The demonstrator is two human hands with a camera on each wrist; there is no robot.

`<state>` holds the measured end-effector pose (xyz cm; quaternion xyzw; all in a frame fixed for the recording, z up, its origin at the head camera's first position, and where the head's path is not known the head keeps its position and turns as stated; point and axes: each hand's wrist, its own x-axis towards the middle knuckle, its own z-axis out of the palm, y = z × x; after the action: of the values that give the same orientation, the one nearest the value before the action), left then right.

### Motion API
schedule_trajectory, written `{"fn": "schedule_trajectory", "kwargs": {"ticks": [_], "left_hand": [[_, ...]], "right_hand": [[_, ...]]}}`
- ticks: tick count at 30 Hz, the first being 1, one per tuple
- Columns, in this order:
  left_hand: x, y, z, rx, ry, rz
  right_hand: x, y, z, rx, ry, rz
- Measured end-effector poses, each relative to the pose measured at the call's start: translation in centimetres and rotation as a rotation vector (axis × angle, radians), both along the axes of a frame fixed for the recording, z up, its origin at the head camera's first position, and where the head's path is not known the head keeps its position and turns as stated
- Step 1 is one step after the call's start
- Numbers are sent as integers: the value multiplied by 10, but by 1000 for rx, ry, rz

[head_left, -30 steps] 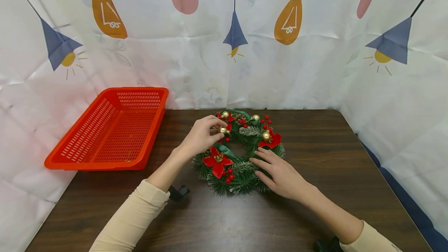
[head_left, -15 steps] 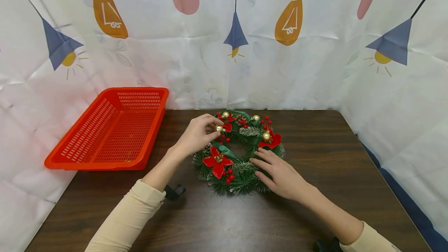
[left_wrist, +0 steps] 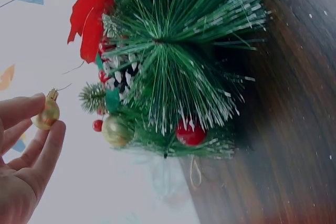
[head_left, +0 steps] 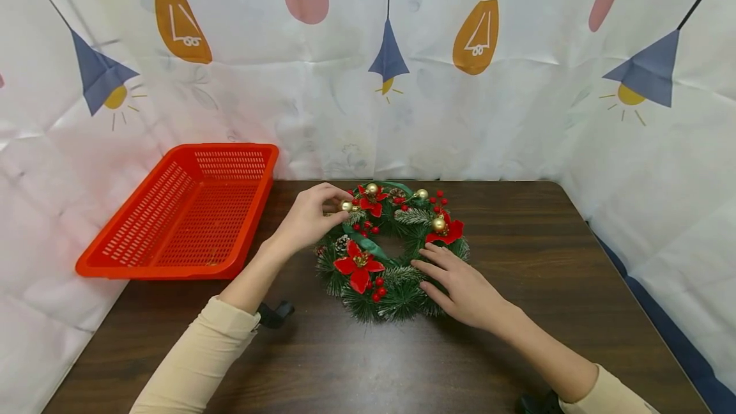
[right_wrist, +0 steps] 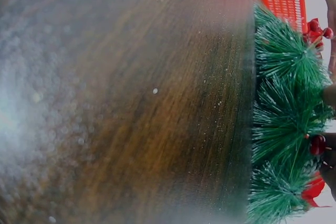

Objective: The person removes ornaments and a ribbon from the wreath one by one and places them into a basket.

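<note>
A green Christmas wreath [head_left: 368, 308] with frosted tips lies on the table, trimmed with red poinsettias [head_left: 359, 266], berries, pine cones, a green ribbon and gold baubles [head_left: 438, 223]. Over its far left side, my left hand [head_left: 307, 217] pinches one small gold bauble [left_wrist: 48, 115] between thumb and fingers. From that bauble's cap a thin bent wire sticks out toward the wreath in the left wrist view. My right hand [head_left: 462, 285] rests on the wreath's right side with fingers spread and nearly straight. At the edge of the right wrist view, its fingers show only in part.
To the left stands a red plastic basket [head_left: 155, 273] with slotted walls, close to my left forearm. The dark wooden table [head_left: 379, 369] ends at the back against a white printed curtain [head_left: 322, 101]. A gold loop [left_wrist: 196, 174] hangs from the wreath's underside.
My left hand has moved left and slightly away from me with the gold bauble, uncovering berries, ribbon and a pine cone on the wreath. The right hand has stayed in place.
</note>
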<state>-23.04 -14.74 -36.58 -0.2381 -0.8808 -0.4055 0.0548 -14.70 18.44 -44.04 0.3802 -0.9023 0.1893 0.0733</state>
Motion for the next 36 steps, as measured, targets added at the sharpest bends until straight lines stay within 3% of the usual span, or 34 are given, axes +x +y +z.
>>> {"fn": "schedule_trajectory", "kwargs": {"ticks": [25,36], "left_hand": [[4,-51,6,84,50,106],[7,-72,1,111,13,170]], "right_hand": [[0,1,-2,-4,7,-1],[0,1,-2,2,0,-3]]}}
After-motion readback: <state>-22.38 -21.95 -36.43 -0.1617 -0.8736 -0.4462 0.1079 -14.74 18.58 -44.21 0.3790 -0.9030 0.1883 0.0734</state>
